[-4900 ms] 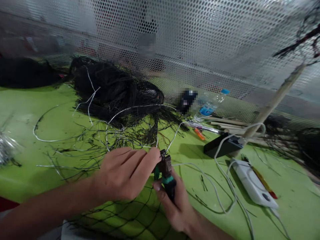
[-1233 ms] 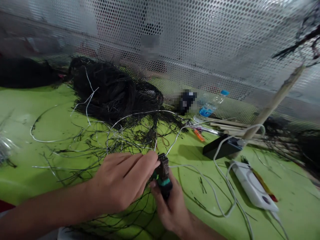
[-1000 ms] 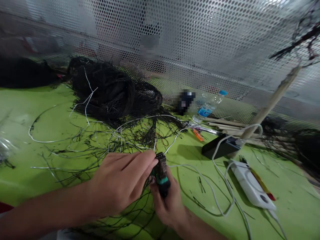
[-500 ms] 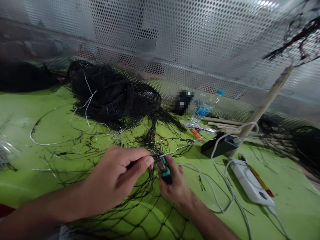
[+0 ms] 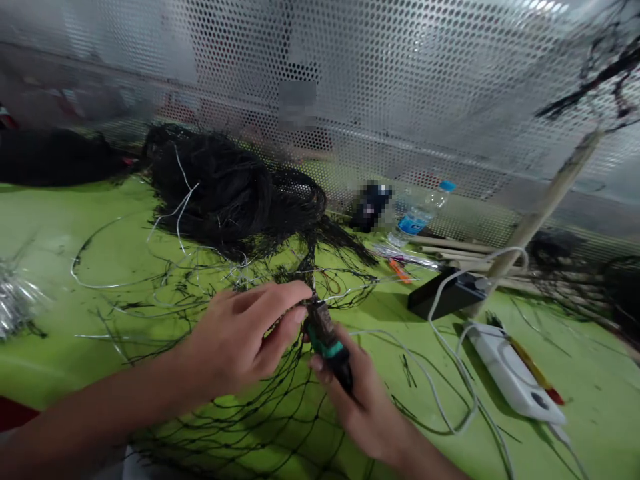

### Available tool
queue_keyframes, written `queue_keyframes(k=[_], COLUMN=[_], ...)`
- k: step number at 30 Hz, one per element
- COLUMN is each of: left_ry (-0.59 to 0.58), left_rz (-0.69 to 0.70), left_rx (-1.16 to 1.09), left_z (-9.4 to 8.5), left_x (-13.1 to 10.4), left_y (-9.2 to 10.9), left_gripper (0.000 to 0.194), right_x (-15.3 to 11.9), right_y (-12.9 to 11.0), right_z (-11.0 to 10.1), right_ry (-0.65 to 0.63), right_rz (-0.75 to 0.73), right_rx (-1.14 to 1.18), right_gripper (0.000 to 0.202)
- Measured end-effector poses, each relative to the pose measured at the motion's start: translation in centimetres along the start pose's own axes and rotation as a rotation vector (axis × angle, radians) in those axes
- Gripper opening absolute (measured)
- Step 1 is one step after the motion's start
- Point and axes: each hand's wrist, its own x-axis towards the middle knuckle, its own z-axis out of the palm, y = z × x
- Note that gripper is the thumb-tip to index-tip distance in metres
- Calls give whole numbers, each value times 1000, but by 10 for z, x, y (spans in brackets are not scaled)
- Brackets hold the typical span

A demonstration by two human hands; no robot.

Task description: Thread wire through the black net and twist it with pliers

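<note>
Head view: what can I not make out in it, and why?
In the head view:
Whatever the left hand may pinch: hidden by that hand itself.
Handles of the pliers: partly covered by the right hand.
Near side of the black net: cut off by the bottom edge.
Dark object: pixelated.
Bottle label: too small to read.

No legible text, even on bottle label [image 5: 411,225]

The pale wire [image 5: 346,293] drops from its earlier arch in front of the dark bundle [image 5: 233,183] to a low run rightward behind the pliers [image 5: 327,340], which now tip further left at the head, while the left hand [image 5: 240,337], earlier bunched, shows thumb and forefinger parted.
</note>
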Motion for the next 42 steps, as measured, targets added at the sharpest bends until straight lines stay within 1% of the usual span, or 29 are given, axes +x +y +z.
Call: queue_keyframes(k=[3, 7, 10, 14, 16, 19, 23, 26, 29, 33, 37, 39, 42], left_ry=[-7, -23, -28, -45, -47, -32, -52, -49, -58, -23, -126, -139, -112], left_rz=[36, 66, 90, 74, 63, 25, 5, 35, 68, 192, 300, 349, 377], left_rx=[-27, -25, -11, -3, -1, -24, -61, -44, 5, 127, 124, 117, 143], left_z=[0, -3, -4, -1, 0, 2, 3, 2, 1, 1, -1, -2, -2], left_x=[-1, 0, 0, 1, 2, 4, 6, 8, 8, 6, 5, 6, 9], left_y=[-3, -5, -6, -3, -1, 0, -3, -7, -13, -23, -30, -32, -33], left_gripper=[17, 16, 16, 12, 12, 10, 8, 8, 11, 18, 29, 28, 21], right_x=[0, 1, 1, -1, -2, -3, -4, -4, -5, -8, -7, -7, -10], right_y=[-1, 2, 6, 5, 2, -4, -4, -2, -4, -6, -2, 0, 3], right_z=[-3, -2, -1, 0, 1, 3, 6, 6, 4, 1, -6, -9, -11], right_ry=[-59, -61, -52, -23, -22, -31, -40, -52, -98, -156, -175, -181, -194], right_rz=[-14, -14, 25, 125, 135, 136, 187, 218, 246, 297, 370, 396, 426], right_rx=[4, 37, 80, 128, 135, 171, 234, 251, 264, 272, 268, 272, 315], right_gripper=[38, 34, 30, 35, 33, 24, 29, 33, 32, 34, 43, 46, 48])
